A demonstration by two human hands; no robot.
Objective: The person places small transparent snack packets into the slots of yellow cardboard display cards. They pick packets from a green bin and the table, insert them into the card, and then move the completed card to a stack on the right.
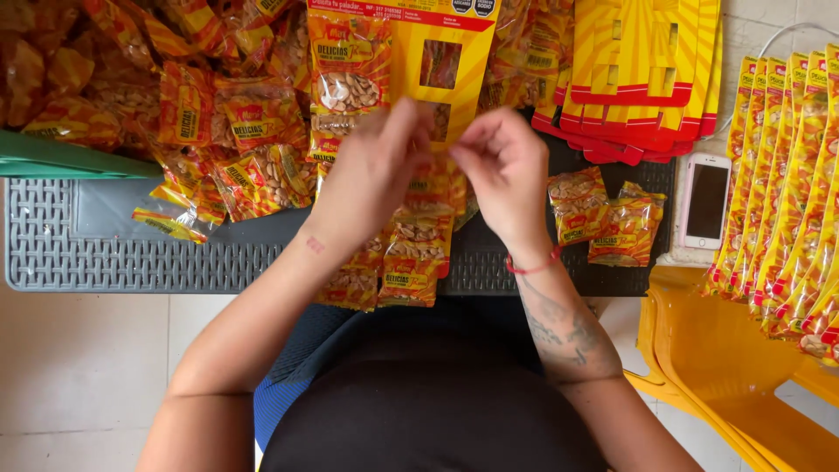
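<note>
Fingers (411,122) pinching yellow card (441,52), peanut packets (411,253)

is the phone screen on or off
Off. The phone lies face up on the right end of the table, and its screen is uniformly dark, with no lit picture or icons.

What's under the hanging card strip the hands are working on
The yellow card strip lies on a grey plastic crate, with peanut packets fixed down it. The left hand and right hand cover its middle, so what lies under there is hidden.
</note>
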